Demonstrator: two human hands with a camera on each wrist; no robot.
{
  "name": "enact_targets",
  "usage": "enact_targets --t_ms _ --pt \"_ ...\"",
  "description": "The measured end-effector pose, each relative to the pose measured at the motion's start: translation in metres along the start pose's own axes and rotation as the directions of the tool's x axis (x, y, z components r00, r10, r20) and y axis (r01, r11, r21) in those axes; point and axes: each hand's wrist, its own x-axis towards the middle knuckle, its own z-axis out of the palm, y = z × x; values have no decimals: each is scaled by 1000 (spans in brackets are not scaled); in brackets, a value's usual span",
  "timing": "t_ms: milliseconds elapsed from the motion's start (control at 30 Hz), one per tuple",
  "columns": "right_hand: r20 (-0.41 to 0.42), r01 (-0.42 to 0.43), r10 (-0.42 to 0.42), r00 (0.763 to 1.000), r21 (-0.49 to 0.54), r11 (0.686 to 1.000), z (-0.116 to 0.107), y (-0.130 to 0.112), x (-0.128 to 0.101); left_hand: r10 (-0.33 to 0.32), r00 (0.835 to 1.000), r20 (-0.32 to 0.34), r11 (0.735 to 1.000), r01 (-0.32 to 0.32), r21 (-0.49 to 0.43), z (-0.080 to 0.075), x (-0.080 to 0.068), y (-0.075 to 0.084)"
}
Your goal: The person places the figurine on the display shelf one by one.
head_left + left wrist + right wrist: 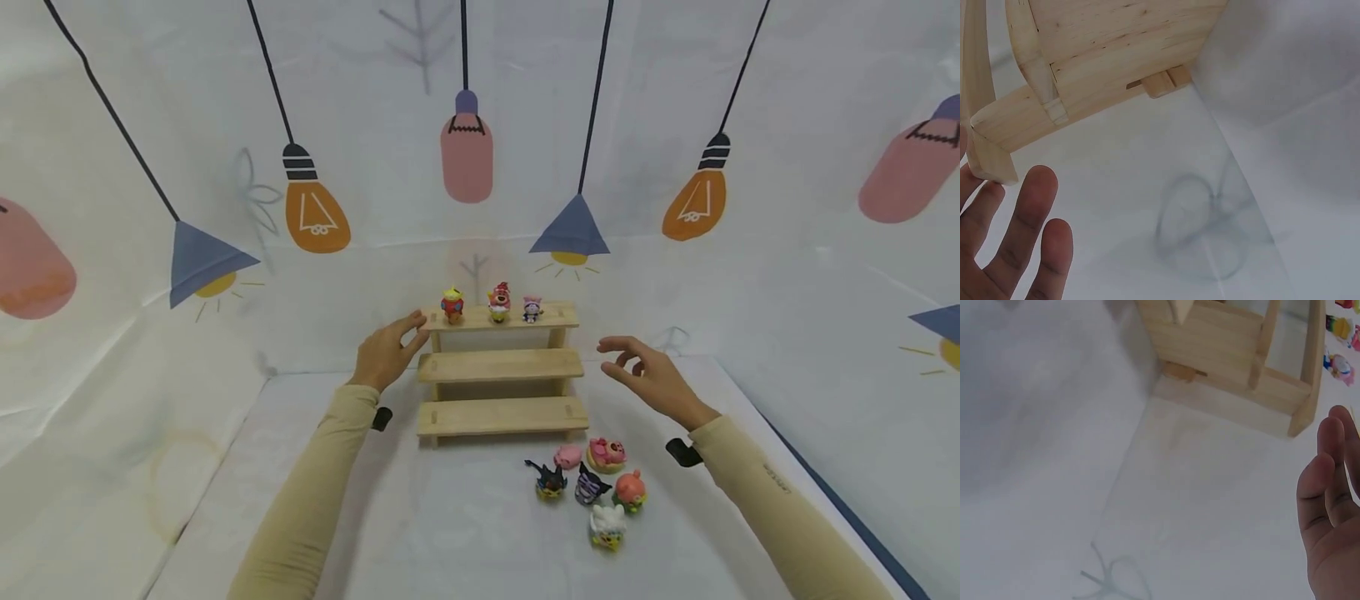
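Note:
A three-step wooden display stand (501,365) stands against the back wall. My left hand (390,354) is at the left end of its top step; in the left wrist view the fingers (1035,194) are fairly straight, and one fingertip touches the board's end. To the right of the stand, my right hand (652,379) hovers with loosely bent fingers (1316,478), holding nothing. On the top step stand a green-headed figurine (452,306), a red-hatted bear figurine (498,302) and a small pink-and-purple figurine (532,309).
Several figurines lie grouped before the stand's right side: a pink one (606,454), a black one (551,482), a black-and-purple one (591,485), an orange-topped one (630,492) and a white-topped one (607,527). A lamp-printed white sheet (390,208) covers the walls.

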Motion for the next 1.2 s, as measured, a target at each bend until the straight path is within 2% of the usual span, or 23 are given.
enact_targets --t_ms 133,233,400,500,600,733,833,1200 --pt "9 0 0 1000 -22 1000 2 2 -19 25 1000 -7 999 -25 35 -2 -7 -1" --pt "11 -7 7 1000 -39 999 4 2 -31 72 996 -47 996 -69 62 -2 -16 0" --pt "19 -20 21 1000 -30 999 4 1 -48 156 981 -120 985 -146 91 0 -34 2" --pt "19 -29 29 999 -13 1000 2 0 -59 182 978 -105 981 -173 92 5 -40 3" --pt "29 -42 42 999 -7 999 2 0 -71 181 982 -57 980 -175 95 9 -45 2" --pt "48 -46 45 998 10 999 3 3 -86 145 989 15 986 -146 85 13 -53 -3" --pt "53 -50 49 997 18 999 2 5 -98 131 990 42 989 -134 64 16 -58 -6" --pt "120 -142 135 984 46 989 4 11 -131 119 993 10 993 -119 -13 17 -62 -6"
